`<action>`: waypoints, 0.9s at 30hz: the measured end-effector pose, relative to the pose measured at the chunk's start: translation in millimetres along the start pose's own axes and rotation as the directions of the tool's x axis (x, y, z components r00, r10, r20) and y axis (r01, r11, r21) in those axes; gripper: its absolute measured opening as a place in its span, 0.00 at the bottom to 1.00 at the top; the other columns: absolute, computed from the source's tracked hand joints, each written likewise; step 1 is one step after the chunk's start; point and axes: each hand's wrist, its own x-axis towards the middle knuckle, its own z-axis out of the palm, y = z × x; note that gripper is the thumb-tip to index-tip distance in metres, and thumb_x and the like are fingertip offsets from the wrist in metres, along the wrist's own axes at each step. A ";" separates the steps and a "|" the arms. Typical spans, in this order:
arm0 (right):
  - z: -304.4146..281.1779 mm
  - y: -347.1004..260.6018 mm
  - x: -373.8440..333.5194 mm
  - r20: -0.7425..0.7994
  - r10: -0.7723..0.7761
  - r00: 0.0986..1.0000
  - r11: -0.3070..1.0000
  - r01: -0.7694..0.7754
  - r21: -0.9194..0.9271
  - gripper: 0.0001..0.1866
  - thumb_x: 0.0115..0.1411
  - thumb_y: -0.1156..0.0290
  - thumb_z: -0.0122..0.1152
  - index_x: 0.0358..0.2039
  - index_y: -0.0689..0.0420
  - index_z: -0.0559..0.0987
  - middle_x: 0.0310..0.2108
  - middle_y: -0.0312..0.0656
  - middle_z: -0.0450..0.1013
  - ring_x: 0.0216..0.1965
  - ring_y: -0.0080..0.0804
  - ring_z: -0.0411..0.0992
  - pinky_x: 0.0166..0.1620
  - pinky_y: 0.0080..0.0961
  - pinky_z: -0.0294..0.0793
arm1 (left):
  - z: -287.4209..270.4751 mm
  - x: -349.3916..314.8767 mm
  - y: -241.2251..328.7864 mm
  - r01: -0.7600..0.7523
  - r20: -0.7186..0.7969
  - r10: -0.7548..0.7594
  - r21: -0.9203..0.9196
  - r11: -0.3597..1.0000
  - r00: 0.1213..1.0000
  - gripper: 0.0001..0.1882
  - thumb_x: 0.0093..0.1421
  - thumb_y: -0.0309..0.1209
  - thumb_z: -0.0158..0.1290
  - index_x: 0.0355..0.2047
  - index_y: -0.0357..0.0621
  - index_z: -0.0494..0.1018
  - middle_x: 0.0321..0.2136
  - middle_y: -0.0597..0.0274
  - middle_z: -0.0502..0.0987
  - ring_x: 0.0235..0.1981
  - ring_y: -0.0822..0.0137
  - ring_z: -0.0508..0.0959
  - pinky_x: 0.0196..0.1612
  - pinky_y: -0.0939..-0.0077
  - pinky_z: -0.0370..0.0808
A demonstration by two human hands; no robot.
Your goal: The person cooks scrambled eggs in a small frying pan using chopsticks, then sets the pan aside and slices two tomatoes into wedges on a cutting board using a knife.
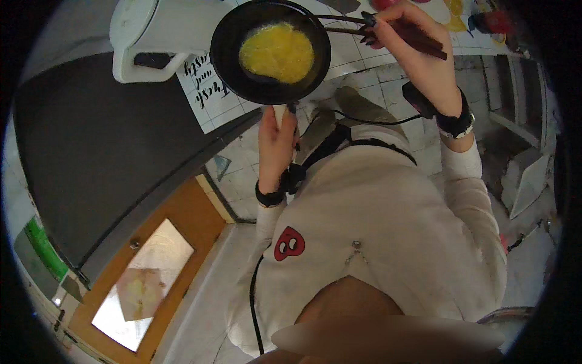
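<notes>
Across the near edge of the worktop [209,115], as seen from the head, one round black pan [227,57] is lying in view; whether its base is touching the surface cannot be told. One yellow egg-like food patch [279,53] is occupying the pan's middle.

Governing relation: the pan is lying directly left of the right grip [424,57], and the dark chopsticks [421,42] are bridging that gap, their long axis pointing leftward at the pan's right rim. Their tips are blending with the black wall, so contact with the food cannot be confirmed. The left grip [277,142] is standing nearer to the pan, just below its rim.

Grip state: the left grip is wrapping closely around the white handle [280,112], which is running from the pan toward the body. The right grip is pinching the chopsticks narrowly between thumb and fingers.

Count: one pan, one food patch, two chopsticks. One white jug [182,27] is standing beside the pan, on its left.
</notes>
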 end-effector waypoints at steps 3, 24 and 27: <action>-1.8 11.4 -4.2 0.224 0.062 0.973 0.991 -0.087 0.105 0.03 0.62 0.76 0.58 0.34 0.61 0.76 0.30 0.36 0.77 0.31 0.19 0.75 0.37 0.15 0.75 | -1.1 -3.5 2.2 0.014 -0.026 -0.013 0.066 0.998 1.000 0.07 0.65 0.30 0.45 0.40 0.42 0.68 0.18 0.73 0.65 0.16 0.81 0.62 0.18 0.84 0.59; -10.4 20.3 5.8 0.182 0.111 0.977 0.974 -0.143 0.173 0.03 0.62 0.76 0.57 0.35 0.62 0.75 0.31 0.35 0.74 0.33 0.22 0.76 0.40 0.20 0.77 | -12.7 -5.0 16.7 -0.104 -0.056 0.120 0.235 0.967 0.991 0.09 0.62 0.29 0.49 0.38 0.35 0.68 0.25 0.60 0.72 0.26 0.74 0.70 0.29 0.77 0.68; -9.6 16.5 8.9 0.416 0.067 0.907 0.987 -0.123 0.108 0.03 0.62 0.76 0.57 0.35 0.63 0.75 0.31 0.36 0.75 0.33 0.22 0.76 0.40 0.19 0.77 | -14.0 -5.4 20.9 -0.067 -0.063 0.082 0.208 0.976 0.995 0.08 0.62 0.28 0.49 0.38 0.35 0.68 0.25 0.61 0.72 0.26 0.75 0.69 0.29 0.77 0.68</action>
